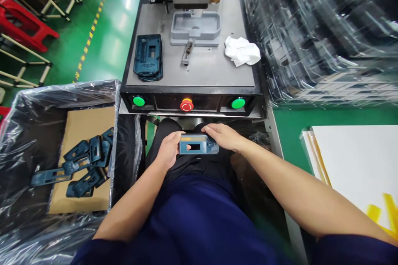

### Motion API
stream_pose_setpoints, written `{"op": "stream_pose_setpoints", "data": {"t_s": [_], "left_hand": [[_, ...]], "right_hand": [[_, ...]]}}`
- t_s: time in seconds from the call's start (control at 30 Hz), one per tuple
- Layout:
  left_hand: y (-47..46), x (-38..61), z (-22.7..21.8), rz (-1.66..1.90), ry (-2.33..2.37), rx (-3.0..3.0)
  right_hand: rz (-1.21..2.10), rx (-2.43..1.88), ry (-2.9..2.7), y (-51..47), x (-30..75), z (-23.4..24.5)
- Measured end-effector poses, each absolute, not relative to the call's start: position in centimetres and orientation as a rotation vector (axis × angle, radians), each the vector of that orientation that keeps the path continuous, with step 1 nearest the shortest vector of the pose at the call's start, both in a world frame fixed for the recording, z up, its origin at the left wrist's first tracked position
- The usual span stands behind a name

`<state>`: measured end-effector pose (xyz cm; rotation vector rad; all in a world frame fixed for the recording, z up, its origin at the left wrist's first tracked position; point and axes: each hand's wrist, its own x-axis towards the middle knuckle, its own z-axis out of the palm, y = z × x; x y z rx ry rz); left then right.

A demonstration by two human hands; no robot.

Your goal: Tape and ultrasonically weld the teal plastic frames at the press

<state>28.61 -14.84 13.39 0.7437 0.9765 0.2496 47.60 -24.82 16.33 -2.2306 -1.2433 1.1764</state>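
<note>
Both my hands hold a small blue plastic frame part [195,145] over my lap, just below the press machine's front edge. My left hand [169,149] grips its left end with curled fingers. My right hand [224,136] lies over its right end and top edge, fingers closed on it. The part has a rectangular window in its middle and a yellow strip along its top.
The press machine [192,70] carries a grey nest fixture [195,28], a dark blue part [148,57], a white cloth [241,50], two green buttons [138,101] and a red stop button [186,104]. A plastic-lined box [59,157] at left holds several blue parts. Wrapped trays [320,29] stack at right.
</note>
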Motion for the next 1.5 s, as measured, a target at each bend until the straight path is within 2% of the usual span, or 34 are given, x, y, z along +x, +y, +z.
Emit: {"op": "stream_pose_setpoints", "data": {"t_s": [0.3, 0.4, 0.47, 0.57, 0.73, 0.9, 1.1, 1.27, 1.5], "left_hand": [[-14.7, 27.3, 14.0, 0.306, 0.978, 0.746], [-15.0, 26.9, 14.8, 0.371, 0.946, 0.734], [-15.0, 26.9, 15.4, 0.372, 0.991, 0.694], [-15.1, 27.9, 16.2, 0.302, 1.051, 0.683], [-16.4, 30.4, 18.3, 0.228, 0.912, 0.794], [-15.3, 31.1, 16.4, 0.3, 0.872, 1.217], [-11.0, 29.3, 9.2, 0.275, 0.968, 2.306], [-10.3, 27.9, 4.9, 0.171, 1.148, 2.666], [-9.7, 28.1, 4.2, 0.121, 1.258, 2.569]], "right_hand": [[1.199, -2.027, -1.291, -24.9, 47.2, 15.2], [0.97, -1.979, -1.468, -26.3, 46.2, 16.9], [0.794, -1.892, -1.801, -27.5, 45.5, 18.6], [0.501, -1.965, -2.077, -29.2, 45.0, 21.4], [0.175, -2.04, -2.186, -32.1, 46.2, 27.1], [-0.344, -2.064, -1.767, -36.3, 51.5, 33.0], [-0.864, -2.334, -0.877, -40.1, 61.3, 39.5], [-0.825, -2.466, -0.524, -37.4, 69.7, 44.2], [-0.536, -2.718, -0.481, -29.0, 79.3, 47.4]]}}
